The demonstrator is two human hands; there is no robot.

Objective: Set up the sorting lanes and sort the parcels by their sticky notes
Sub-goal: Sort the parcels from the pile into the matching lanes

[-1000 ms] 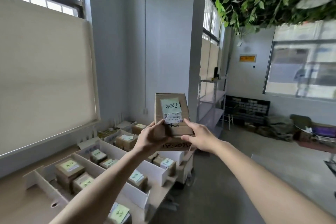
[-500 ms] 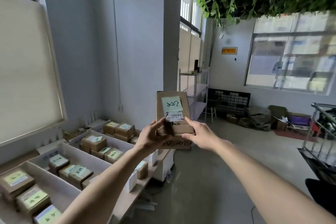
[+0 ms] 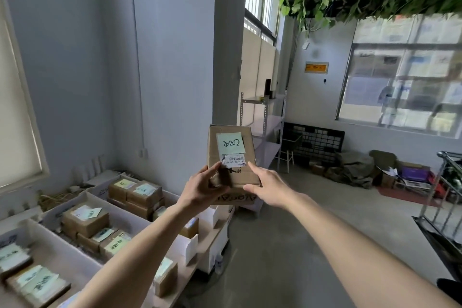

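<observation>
Along the grey wall, the surface (image 3: 212, 235) is carrying white-walled sorting lanes (image 3: 75, 252) already filling with parcels, while the left hand (image 3: 200, 189) and right hand (image 3: 268, 186) are each keeping a grip on a cardboard parcel (image 3: 233, 172) raised well above them, its green sticky note (image 3: 230, 143) facing the camera, so misreading the handwriting is likely risking a wrong-lane drop.

Parcel-sorting room: labelled boxes (image 3: 85, 217) in lanes (image 3: 50, 235) (metal shelving (image 3: 262, 117))
</observation>
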